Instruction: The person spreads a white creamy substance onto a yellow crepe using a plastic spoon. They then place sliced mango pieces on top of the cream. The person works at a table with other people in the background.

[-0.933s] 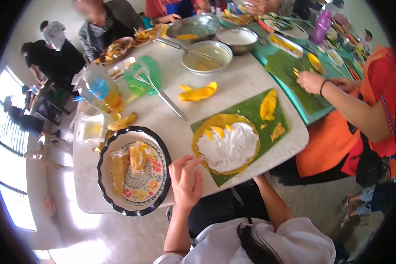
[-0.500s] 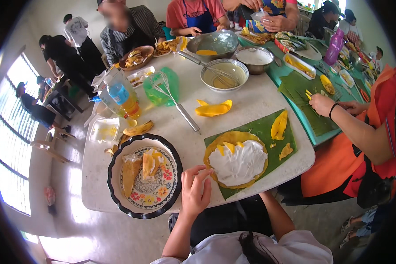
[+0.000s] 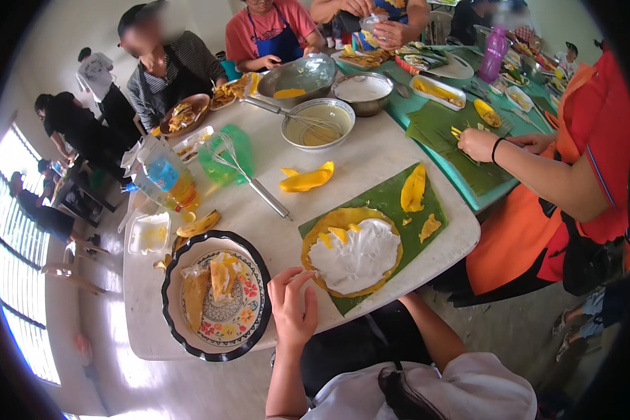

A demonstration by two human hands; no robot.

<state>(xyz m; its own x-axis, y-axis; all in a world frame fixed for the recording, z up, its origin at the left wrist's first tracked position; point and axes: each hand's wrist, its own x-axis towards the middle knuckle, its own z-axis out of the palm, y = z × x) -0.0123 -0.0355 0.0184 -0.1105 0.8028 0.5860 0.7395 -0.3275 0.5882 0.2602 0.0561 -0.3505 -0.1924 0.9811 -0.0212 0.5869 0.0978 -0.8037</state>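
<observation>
My left hand (image 3: pixel 293 308) rests at the table's front edge, fingers stretched out and holding nothing. Its fingertips are close to the left rim of a yellow crepe (image 3: pixel 305 245); whether they touch it I cannot tell. White cream (image 3: pixel 357 262) covers most of the crepe, with a few mango pieces (image 3: pixel 338 234) on its far left part. Under the crepe is a green banana leaf (image 3: pixel 388 203), which also bears a mango slice (image 3: pixel 413 189) and a crepe scrap (image 3: pixel 429 227). My right forearm reaches below the table edge, hiding the right hand.
Left of my hand stands a dark-rimmed flowered dish (image 3: pixel 255 308) with filled crepe pieces. Farther off lie mango pieces (image 3: pixel 308 178), a whisk (image 3: pixel 259 189) and a batter bowl (image 3: pixel 294 143) holding another whisk. Bottles (image 3: pixel 168 182) stand left. A co-worker's hand (image 3: pixel 477 145) works at right.
The view has shifted, so the table's things sit farther left in the picture. My left hand stays beside the crepe with fingers extended. The crepe's toppings look the same.
</observation>
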